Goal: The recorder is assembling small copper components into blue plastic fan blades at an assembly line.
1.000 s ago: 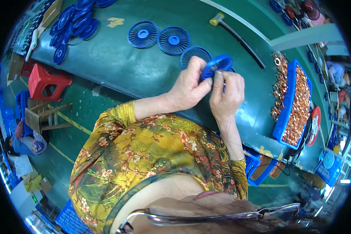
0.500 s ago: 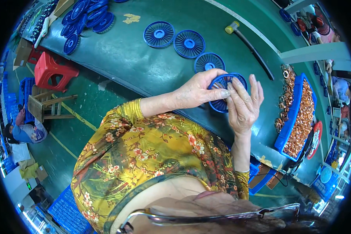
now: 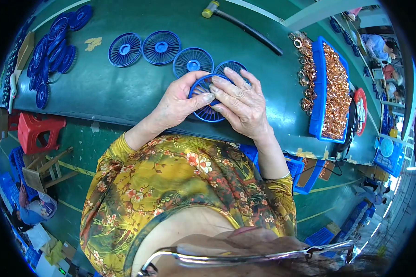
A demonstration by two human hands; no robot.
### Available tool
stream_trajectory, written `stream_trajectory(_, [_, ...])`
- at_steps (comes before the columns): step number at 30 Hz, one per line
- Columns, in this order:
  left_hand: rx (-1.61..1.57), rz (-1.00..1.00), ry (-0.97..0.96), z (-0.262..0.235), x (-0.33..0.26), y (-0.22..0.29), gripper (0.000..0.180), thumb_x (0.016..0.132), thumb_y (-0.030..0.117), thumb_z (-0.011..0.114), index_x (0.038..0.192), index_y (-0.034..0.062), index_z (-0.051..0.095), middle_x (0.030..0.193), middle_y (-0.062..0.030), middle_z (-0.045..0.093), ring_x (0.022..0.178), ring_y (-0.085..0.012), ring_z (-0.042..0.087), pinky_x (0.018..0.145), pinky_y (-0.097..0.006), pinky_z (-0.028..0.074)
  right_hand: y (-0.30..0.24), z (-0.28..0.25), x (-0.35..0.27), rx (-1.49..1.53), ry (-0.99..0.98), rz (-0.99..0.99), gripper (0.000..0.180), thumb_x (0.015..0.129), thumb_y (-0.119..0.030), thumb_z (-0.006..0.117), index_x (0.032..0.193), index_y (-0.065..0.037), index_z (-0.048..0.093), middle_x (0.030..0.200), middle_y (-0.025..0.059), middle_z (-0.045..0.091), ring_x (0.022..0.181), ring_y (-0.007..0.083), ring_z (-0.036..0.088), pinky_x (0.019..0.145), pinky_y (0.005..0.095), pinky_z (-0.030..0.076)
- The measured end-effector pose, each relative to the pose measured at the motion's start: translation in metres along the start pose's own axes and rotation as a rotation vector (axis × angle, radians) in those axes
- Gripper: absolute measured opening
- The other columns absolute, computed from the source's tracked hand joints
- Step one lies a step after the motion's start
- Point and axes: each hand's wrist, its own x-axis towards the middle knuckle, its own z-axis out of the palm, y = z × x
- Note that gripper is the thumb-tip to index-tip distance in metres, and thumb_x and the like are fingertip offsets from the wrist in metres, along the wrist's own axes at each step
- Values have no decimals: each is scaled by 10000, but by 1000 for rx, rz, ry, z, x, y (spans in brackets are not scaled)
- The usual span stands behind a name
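My left hand [image 3: 178, 101] grips the left rim of a round blue spoked disc [image 3: 202, 111], thumb on top and fingers curled at its far edge. The disc is tilted just above the table's near edge. Bent over its hub, my right hand [image 3: 242, 104] has its fingertips drawn together close to the left thumb. Whatever lies under those fingertips is hidden. Just beyond the right hand lies another blue disc [image 3: 227, 65], partly covered by the fingers. Three similar discs, with one blue disc [image 3: 161, 47] in the middle, form a row to its left.
A mallet [image 3: 245, 27] with a yellow head lies at the far side of the green table [image 3: 111, 92]. On the right stands a blue tray [image 3: 316, 92] of copper-coloured rings, with loose rings [image 3: 307, 74] beside it. Blue discs [image 3: 51, 55] are heaped far left, above a red stool [image 3: 39, 131].
The view has turned, so the table and its objects appear farther left. Both hands stay on the same disc, and the disc beyond the right hand shows more clearly.
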Motion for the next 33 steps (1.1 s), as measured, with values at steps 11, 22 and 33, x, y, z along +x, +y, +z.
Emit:
stream_trajectory(11, [724, 407, -18, 8, 2, 0, 450, 858, 127, 654, 1243, 15, 450, 984, -167, 643, 836, -310, 676, 681, -358, 534, 3, 6, -9, 626, 45, 519, 428, 839, -189, 684, 1222, -53, 549, 1145, 157, 606, 1023, 287, 617, 873, 353, 486])
stream_trajectory(22, [482, 262, 136, 14, 5, -5, 390, 876, 150, 655, 1211, 38, 488, 951, -87, 661, 847, -142, 648, 719, -286, 519, 14, 6, -7, 472, 144, 510, 441, 804, -107, 711, 1211, -26, 562, 1080, 149, 628, 936, 237, 645, 817, 332, 520])
stream_trajectory(33, [838, 804, 9, 7, 11, 9, 257, 694, -10, 708, 916, 74, 609, 1063, -107, 676, 1033, -309, 638, 914, -425, 491, 13, 1, -8, 145, 231, 184, 424, 662, 6, 744, 1055, -31, 588, 1070, 143, 631, 904, 272, 645, 751, 321, 537])
